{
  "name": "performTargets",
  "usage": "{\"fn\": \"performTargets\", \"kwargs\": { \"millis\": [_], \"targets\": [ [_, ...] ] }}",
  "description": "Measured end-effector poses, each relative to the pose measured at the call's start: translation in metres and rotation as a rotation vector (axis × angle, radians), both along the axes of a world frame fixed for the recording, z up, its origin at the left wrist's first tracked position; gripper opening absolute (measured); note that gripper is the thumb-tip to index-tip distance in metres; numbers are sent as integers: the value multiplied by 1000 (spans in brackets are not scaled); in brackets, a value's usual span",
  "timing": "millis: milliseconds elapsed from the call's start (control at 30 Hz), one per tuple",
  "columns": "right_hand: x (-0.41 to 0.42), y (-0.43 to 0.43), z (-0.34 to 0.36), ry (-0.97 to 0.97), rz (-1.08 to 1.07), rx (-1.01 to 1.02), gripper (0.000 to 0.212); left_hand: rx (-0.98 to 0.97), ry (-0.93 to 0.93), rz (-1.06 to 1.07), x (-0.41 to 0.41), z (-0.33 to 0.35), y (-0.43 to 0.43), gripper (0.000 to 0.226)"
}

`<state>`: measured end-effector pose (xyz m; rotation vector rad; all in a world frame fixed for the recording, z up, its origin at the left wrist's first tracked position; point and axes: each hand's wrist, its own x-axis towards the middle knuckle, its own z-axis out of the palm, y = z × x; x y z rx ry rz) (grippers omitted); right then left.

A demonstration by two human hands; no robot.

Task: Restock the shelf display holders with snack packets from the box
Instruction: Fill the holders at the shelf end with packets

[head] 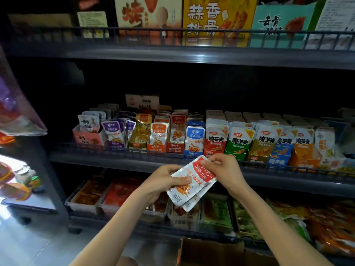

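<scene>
A stack of packets (192, 182) sits between the left hand (165, 181), at its lower left, and the right hand (224, 167), at its upper end, just before the middle shelf (99, 159). On that shelf the display holders (156, 148) stand side by side. Cartons (215, 18) stand on the shelf above, trays (78, 205) lie on the one below, and a box (211, 252) is lowest, in front.

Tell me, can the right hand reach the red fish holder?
Probably yes: the red fish holder sits at the shelf front, above and left of the right hand, nothing between, though it holds packets.
</scene>
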<state>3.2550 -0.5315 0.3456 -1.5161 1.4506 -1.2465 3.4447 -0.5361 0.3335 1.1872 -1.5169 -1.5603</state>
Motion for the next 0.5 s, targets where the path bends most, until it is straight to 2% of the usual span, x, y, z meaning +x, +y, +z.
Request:
{"fn": "performTargets", "kwargs": {
  "millis": [133, 200, 267, 333, 500],
  "targets": [
    [25, -20, 8, -54, 69, -4, 12, -46, -8, 101, 15, 0, -8, 23],
    [35, -27, 9, -105, 125, 46, 4, -77, 76, 214, 23, -4, -14, 23],
    [42, -37, 13, -161, 202, 109, 16, -108, 178, 290, 27, -8, -23, 23],
    [48, -53, 19, -55, 213, 82, 28, -143, 229, 321, 28, -10, -35, 25],
    [57, -114, 53, 365, 184, -64, 26, -239, 194, 408, 23, 1, -91, 23]
  ]
}}
